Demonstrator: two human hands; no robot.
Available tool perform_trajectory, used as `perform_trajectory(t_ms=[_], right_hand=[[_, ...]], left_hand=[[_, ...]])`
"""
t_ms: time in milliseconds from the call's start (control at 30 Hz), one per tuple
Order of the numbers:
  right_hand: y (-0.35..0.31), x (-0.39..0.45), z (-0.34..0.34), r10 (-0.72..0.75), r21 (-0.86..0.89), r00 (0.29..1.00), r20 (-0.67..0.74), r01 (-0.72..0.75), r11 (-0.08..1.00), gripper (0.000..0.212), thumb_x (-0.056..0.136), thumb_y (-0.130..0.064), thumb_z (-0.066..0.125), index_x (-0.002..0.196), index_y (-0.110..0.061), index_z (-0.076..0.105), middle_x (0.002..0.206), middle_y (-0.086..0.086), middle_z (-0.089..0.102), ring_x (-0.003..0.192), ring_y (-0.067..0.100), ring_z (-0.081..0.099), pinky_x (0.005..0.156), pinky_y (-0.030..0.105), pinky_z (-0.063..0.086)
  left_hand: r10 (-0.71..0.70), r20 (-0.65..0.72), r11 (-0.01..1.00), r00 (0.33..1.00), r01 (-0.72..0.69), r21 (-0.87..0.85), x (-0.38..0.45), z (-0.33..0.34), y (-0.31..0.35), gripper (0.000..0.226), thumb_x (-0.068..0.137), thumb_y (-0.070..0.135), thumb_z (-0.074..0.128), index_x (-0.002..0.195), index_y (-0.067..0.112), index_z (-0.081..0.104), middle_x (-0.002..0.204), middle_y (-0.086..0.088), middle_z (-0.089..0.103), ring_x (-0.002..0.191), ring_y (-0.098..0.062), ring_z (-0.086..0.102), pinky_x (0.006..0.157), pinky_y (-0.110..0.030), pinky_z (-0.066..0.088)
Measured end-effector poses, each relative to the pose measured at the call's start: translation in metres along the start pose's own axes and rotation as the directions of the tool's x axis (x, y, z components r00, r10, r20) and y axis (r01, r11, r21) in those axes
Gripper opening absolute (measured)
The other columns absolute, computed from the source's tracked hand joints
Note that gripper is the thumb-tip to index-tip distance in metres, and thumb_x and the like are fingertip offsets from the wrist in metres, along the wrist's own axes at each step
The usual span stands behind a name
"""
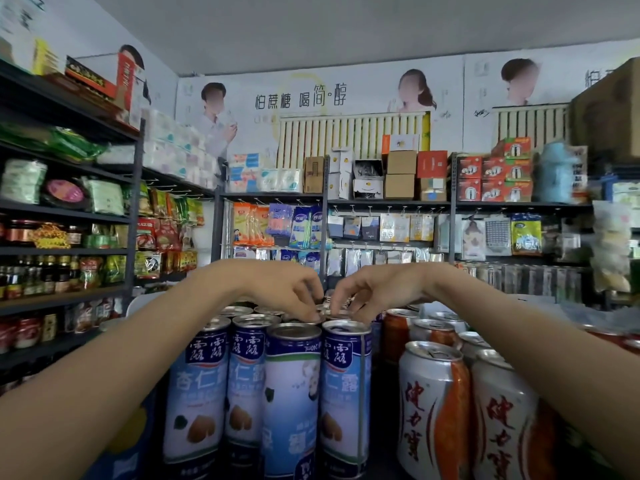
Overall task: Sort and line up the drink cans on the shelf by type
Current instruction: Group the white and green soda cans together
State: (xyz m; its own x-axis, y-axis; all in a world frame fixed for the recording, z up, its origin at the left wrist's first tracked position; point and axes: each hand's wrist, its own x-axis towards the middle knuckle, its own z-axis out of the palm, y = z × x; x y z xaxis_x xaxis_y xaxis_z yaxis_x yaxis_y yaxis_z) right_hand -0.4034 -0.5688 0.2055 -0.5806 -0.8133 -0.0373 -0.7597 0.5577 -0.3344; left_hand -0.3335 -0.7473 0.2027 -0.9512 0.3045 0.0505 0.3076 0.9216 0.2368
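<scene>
tall blue-and-white cans (294, 393) upright, packed in rows at left; stubby white-and-orange cans (433, 407) upright just beside, right

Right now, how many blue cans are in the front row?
4, side by side: far-left can, second can, third can with its label turned away, fourth can. More stand behind, partly hidden by the hands.

Single wide-angle view, worn at head height, facing forward across a small shop and tilted slightly down. Very close to the tall blue-and-white cans (249, 393) and the white-and-orange cans (436, 410), filling the bottom of the frame at near-rim level. Both forearms entering from the lower corners, left hand (287, 289) and right hand (374, 289) meeting near centre. Far wall racks (388, 202) and ceiling visible beyond, edges bowed by the lens. No second view for overlap.
</scene>
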Motion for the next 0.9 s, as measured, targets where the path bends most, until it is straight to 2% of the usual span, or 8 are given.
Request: perform_trajectory(t_ms=[67, 167, 300, 400, 600, 767, 833, 900], right_hand=[[0.004, -0.002, 0.000, 0.006, 0.002, 0.999, -0.051, -0.006, 1.000, 0.026, 0.081, -0.001, 0.065, 0.105, -0.011, 0.059, 0.106, 0.013, 0.060, 0.087, 0.015, 0.055, 0.076, 0.021, 0.045], [0.014, -0.008, -0.002, 0.058, -0.015, 0.985, -0.161, -0.061, 0.998, 0.021, 0.078, -0.010, 0.072, 0.094, -0.016, 0.060, 0.088, -0.003, 0.058, 0.081, 0.009, 0.054, 0.073, 0.020, 0.042], [0.025, -0.007, 0.001, 0.136, -0.144, 0.962, -0.238, -0.173, 0.974, 0.021, 0.078, -0.016, 0.072, 0.095, -0.016, 0.060, 0.090, -0.008, 0.053, 0.098, 0.016, 0.052, 0.090, 0.032, 0.042], [0.026, -0.005, 0.003, 0.171, -0.188, 0.945, -0.279, -0.228, 0.955, 0.023, 0.080, -0.019, 0.070, 0.098, -0.011, 0.059, 0.090, -0.008, 0.051, 0.099, 0.017, 0.052, 0.092, 0.033, 0.042], [0.029, 0.006, 0.009, 0.222, -0.243, 0.907, -0.357, -0.319, 0.916, 0.026, 0.079, -0.039, 0.068, 0.071, -0.021, 0.051, 0.080, 0.000, 0.062, 0.078, 0.016, 0.060, 0.072, 0.028, 0.041], [0.025, 0.010, 0.018, 0.230, -0.241, 0.848, -0.477, -0.378, 0.894, 0.037, 0.078, -0.043, 0.068, 0.073, -0.008, 0.057, 0.068, 0.001, 0.057, 0.069, 0.016, 0.054, 0.055, 0.021, 0.038], [0.021, 0.004, 0.020, 0.234, -0.260, 0.835, -0.498, -0.401, 0.878, 0.041, 0.080, -0.048, 0.064, 0.073, -0.009, 0.056, 0.070, 0.005, 0.055, 0.068, 0.017, 0.051, 0.055, 0.022, 0.036], [0.009, -0.012, 0.017, 0.186, -0.175, 0.836, -0.516, -0.316, 0.933, 0.043, 0.082, -0.053, 0.058, 0.074, -0.011, 0.054, 0.073, 0.001, 0.055, 0.066, 0.015, 0.050, 0.060, 0.022, 0.037]], left_hand=[[-0.001, 0.038, 1.000, 0.999, 0.003, -0.031, -0.006, -0.007, -0.002, 0.042, 0.087, 0.023, 0.062, 0.124, 0.014, 0.045, 0.124, 0.002, 0.060, 0.111, -0.014, 0.058, 0.098, -0.028, 0.044], [-0.003, 0.077, 1.000, 0.997, 0.005, -0.026, -0.013, -0.014, -0.004, 0.037, 0.086, 0.021, 0.062, 0.121, 0.016, 0.052, 0.123, 0.003, 0.061, 0.112, -0.010, 0.057, 0.101, -0.027, 0.042], [-0.008, 0.043, 0.999, 0.999, 0.005, 0.052, -0.010, -0.010, -0.006, 0.029, 0.088, 0.020, 0.061, 0.117, 0.015, 0.058, 0.120, 0.001, 0.062, 0.111, -0.010, 0.058, 0.098, -0.024, 0.043], [-0.003, 0.017, 0.998, 1.000, 0.002, 0.069, -0.007, -0.007, -0.006, 0.027, 0.088, 0.017, 0.061, 0.115, 0.014, 0.060, 0.118, -0.001, 0.064, 0.109, -0.011, 0.059, 0.094, -0.021, 0.044], [-0.006, 0.001, 0.996, 1.000, 0.006, 0.093, -0.007, -0.006, -0.003, 0.027, 0.087, 0.016, 0.061, 0.114, 0.013, 0.061, 0.115, -0.001, 0.065, 0.106, -0.013, 0.061, 0.095, -0.025, 0.044], [-0.004, -0.015, 0.996, 1.000, 0.006, 0.091, -0.008, -0.004, -0.004, 0.025, 0.088, 0.017, 0.061, 0.113, 0.014, 0.061, 0.114, 0.000, 0.066, 0.105, -0.012, 0.061, 0.098, -0.029, 0.045], [0.004, -0.020, 0.995, 1.000, -0.002, 0.100, -0.010, -0.003, -0.004, 0.026, 0.088, 0.019, 0.061, 0.113, 0.015, 0.062, 0.114, 0.002, 0.066, 0.103, -0.009, 0.061, 0.098, -0.029, 0.045], [0.010, -0.021, 0.995, 1.000, -0.008, 0.103, -0.013, -0.003, -0.002, 0.026, 0.088, 0.021, 0.060, 0.114, 0.016, 0.061, 0.115, 0.002, 0.065, 0.103, -0.009, 0.060, 0.098, -0.028, 0.044]])
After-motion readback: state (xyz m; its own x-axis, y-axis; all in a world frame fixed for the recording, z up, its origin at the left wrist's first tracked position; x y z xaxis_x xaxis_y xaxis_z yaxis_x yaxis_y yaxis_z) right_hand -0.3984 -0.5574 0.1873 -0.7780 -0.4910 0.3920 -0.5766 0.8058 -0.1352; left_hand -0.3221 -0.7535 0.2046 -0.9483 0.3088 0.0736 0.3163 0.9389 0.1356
